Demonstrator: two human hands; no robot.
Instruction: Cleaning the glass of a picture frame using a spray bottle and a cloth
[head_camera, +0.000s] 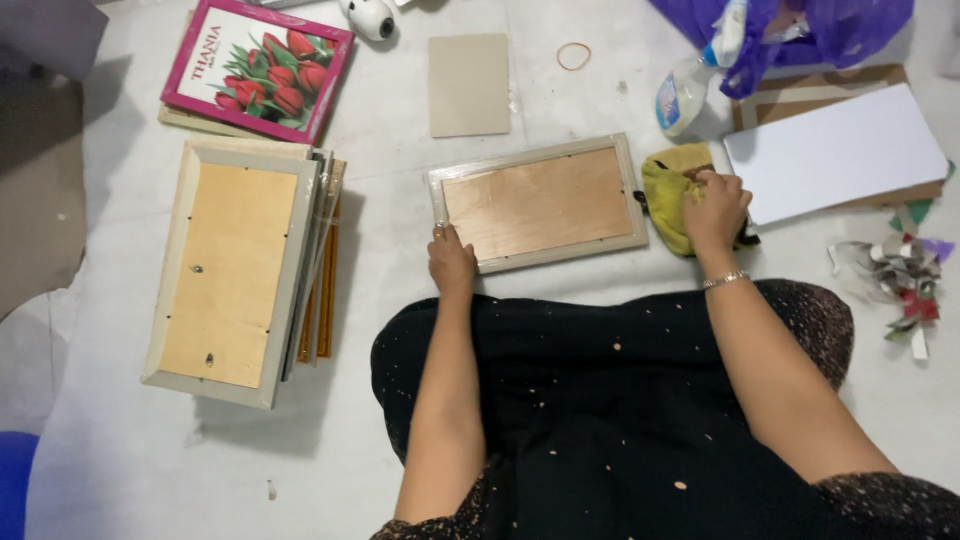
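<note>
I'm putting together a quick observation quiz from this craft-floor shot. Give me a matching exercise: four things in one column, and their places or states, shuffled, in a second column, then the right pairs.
Things:
1. Left hand
2. Right hand
3. Spray bottle
4. Rubber band

Places or states:
A. lying on its side beside the purple bag
B. pressing on a yellow cloth
C. resting on the lower left corner of the face-down picture frame
D. lying alone on the floor, right of the grey card

Pairs: 1-C, 2-B, 3-A, 4-D
</note>
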